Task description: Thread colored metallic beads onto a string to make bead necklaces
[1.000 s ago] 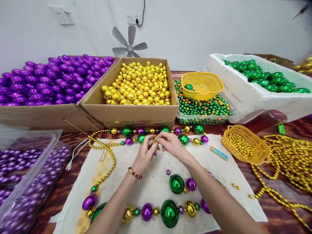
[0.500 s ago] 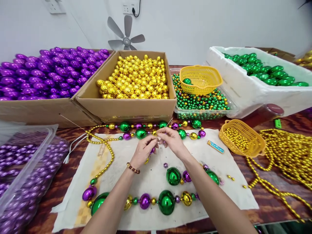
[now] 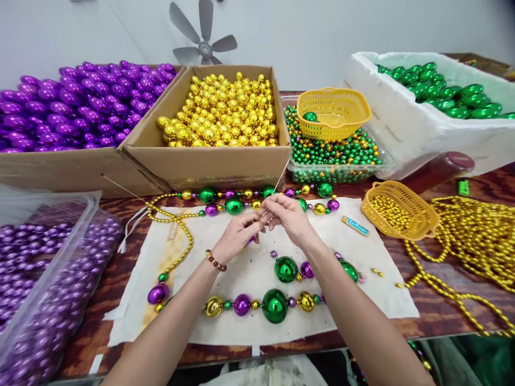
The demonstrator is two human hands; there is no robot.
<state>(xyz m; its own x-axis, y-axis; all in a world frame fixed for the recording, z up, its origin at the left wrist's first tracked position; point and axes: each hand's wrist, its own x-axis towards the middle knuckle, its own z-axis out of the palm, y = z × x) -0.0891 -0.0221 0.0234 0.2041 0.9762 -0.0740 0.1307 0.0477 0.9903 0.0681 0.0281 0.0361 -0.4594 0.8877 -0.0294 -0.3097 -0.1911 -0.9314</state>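
Both hands meet over the white cloth, their fingertips pinched together. In my right hand is a long thin needle, slanting up and to the right past the cardboard box of gold beads. My left hand, with a beaded bracelet at the wrist, is closed against the right fingertips; what it pinches is hidden. A purple bead shows just under the left fingers. Beyond the hands, strung green, purple and gold beads lie in rows. Nearer me lies another strand with a large green ball.
Boxes of purple beads, gold beads and green beads line the back. A yellow basket sits on a tub of small beads. Another basket and gold bead strings lie right, a bag of purple beads left.
The view has shifted, so the boxes sit higher and more of the near table edge shows. More of the needle stands out above my right fingers. My hands stay together.
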